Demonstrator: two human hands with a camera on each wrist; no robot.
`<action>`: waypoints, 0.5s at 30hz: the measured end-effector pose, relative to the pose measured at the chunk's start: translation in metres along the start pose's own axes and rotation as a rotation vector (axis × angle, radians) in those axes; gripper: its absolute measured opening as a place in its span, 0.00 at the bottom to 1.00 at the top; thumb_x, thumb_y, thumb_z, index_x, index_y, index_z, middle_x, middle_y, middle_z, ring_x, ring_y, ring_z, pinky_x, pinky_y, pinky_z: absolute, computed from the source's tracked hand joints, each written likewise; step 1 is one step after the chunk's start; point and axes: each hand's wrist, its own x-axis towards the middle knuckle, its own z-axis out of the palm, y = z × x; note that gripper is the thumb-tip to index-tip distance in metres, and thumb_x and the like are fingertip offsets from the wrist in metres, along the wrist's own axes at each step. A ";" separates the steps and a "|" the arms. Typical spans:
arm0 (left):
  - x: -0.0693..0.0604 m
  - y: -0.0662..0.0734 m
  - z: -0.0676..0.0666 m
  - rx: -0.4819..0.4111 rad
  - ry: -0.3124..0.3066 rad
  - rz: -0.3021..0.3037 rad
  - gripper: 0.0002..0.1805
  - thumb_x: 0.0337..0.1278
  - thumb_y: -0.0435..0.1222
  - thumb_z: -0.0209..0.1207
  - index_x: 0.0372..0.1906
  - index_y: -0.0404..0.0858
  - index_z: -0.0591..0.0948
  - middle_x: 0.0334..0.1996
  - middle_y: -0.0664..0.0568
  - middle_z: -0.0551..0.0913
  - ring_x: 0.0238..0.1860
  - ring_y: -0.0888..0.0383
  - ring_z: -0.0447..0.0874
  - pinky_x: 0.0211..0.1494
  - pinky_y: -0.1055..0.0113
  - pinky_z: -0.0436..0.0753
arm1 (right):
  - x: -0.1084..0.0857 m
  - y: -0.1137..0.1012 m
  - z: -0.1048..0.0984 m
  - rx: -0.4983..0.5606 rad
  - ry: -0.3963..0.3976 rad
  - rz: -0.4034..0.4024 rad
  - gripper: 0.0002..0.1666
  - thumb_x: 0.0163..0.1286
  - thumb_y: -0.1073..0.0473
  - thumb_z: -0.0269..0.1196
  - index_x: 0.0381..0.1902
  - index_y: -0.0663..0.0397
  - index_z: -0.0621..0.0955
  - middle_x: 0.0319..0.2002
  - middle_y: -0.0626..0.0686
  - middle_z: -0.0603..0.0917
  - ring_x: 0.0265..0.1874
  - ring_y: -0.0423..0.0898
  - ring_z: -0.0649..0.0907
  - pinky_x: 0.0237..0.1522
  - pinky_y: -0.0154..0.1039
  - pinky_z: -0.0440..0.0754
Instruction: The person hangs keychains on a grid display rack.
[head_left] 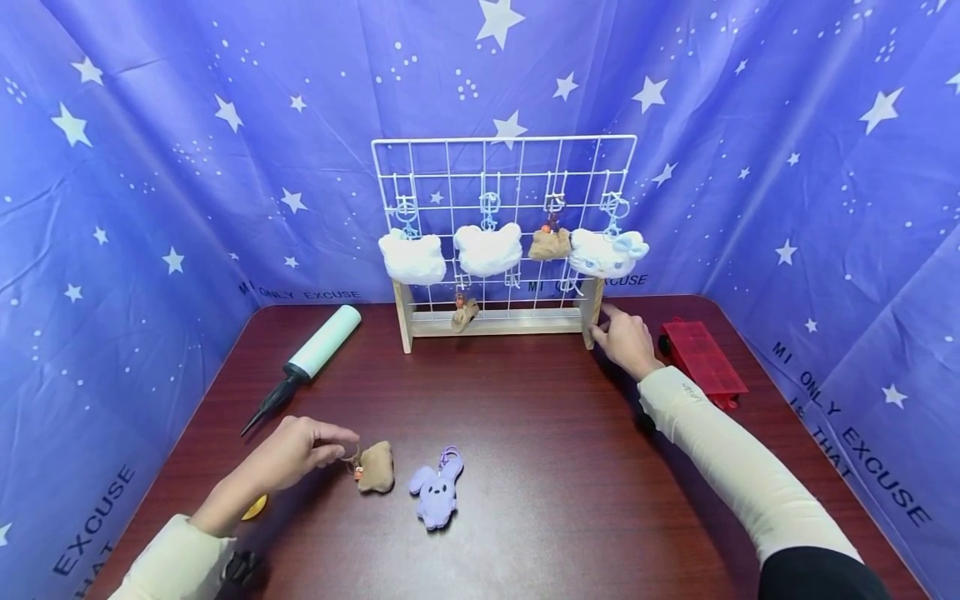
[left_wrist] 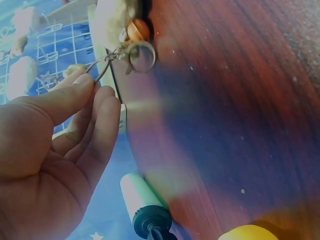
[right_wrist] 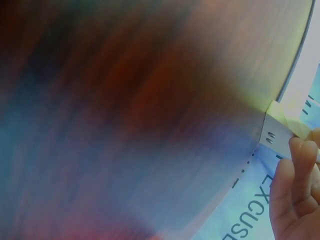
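My left hand [head_left: 292, 454] pinches the ring of a brown plush keychain [head_left: 377, 467] between thumb and fingers; the left wrist view shows its orange bell [left_wrist: 138, 30] and metal clasp. To the right of it lies a purple dog-like plush keychain [head_left: 436, 498]. My right hand [head_left: 626, 340] grips the right wooden leg [head_left: 591, 315] of the white wire display rack [head_left: 504, 138], thumb in front. From the rack hang white plush keychains [head_left: 487, 250], one with a blue bow [head_left: 632, 244], and brown plush keychains [head_left: 550, 244], one of them lower down [head_left: 465, 315].
A mint-green hand pump [head_left: 326, 343] with a black nozzle lies at the left. A red compartment box [head_left: 703, 358] is at the right, beside my right forearm. Something yellow [head_left: 255, 507] lies under my left wrist. A blue star-patterned curtain [head_left: 292, 200] encloses the table.
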 end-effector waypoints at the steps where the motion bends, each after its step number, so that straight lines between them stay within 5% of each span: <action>1: 0.001 0.000 0.000 0.000 0.007 0.005 0.12 0.59 0.27 0.66 0.47 0.38 0.89 0.30 0.59 0.89 0.22 0.77 0.74 0.24 0.76 0.77 | 0.000 0.000 0.000 0.000 -0.001 0.002 0.26 0.71 0.53 0.63 0.65 0.53 0.77 0.37 0.57 0.92 0.45 0.63 0.88 0.47 0.62 0.81; 15: 0.013 0.009 -0.002 -0.029 0.051 0.001 0.13 0.60 0.26 0.65 0.49 0.38 0.89 0.27 0.59 0.87 0.27 0.75 0.75 0.27 0.76 0.78 | 0.001 0.001 0.001 -0.002 -0.005 0.008 0.25 0.71 0.52 0.63 0.63 0.51 0.78 0.37 0.56 0.92 0.46 0.64 0.88 0.48 0.63 0.81</action>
